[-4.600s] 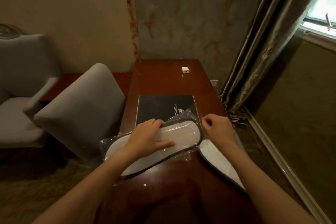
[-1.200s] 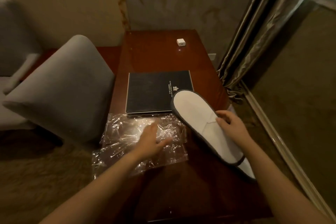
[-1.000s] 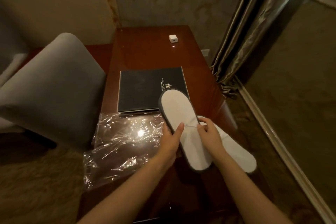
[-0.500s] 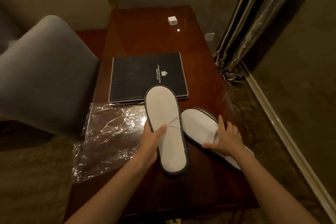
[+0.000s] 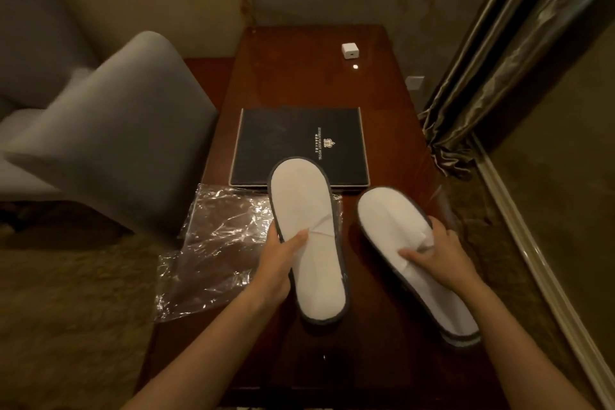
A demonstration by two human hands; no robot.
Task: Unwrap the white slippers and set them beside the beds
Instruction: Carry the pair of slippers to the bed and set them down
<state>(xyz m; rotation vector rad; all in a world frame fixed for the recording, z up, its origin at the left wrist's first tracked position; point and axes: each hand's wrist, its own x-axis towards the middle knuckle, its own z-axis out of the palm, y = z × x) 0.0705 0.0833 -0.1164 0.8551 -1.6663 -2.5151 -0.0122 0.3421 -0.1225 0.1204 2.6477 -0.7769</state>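
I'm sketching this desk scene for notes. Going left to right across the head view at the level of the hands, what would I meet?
Plastic wrapper → left hand → left slipper → right slipper → right hand

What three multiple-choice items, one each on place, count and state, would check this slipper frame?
1. Where does the clear plastic wrap lie?
A. on the grey chair
B. on the wooden desk's left edge, left of the slippers
C. on the black folder

2. How many white slippers are out of the wrap?
A. one
B. two
C. three

3. What is the left hand doing?
A. gripping one slipper
B. resting flat on the desk
C. pulling the curtain

Answers:
1 B, the wrap lies flat and empty, overhanging the desk edge.
2 B, the left slipper and right slipper are both bare.
3 A, its thumb lies on top of the left slipper; the right hand grips the other.
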